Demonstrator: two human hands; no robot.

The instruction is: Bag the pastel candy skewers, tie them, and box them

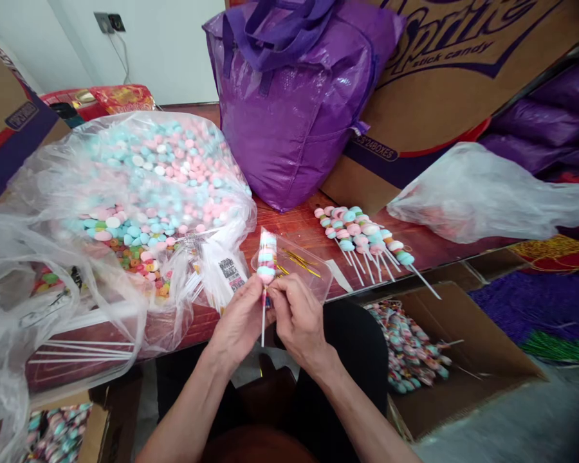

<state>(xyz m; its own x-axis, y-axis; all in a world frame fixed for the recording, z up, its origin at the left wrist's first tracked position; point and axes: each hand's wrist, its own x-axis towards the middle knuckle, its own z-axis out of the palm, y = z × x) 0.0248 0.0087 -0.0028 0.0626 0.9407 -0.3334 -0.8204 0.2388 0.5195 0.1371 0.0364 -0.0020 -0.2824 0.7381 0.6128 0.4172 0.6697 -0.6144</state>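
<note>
Bare forearms, dark trousers

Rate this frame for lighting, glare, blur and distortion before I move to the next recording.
Head view: even, soft light with no hard shadows; white glare on the big plastic bag of loose candies and sheen on the purple bag. Both hands, left hand and right hand, and the candy stick they hold are sharp. Corners are smeared, worst at lower right; wide-lens bending curves the edges.

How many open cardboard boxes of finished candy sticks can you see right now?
2. One cardboard box sits on the floor at right, below the table edge, holding wrapped sticks. A second box is at bottom left, only partly in frame. More may be hidden outside the view.
</note>
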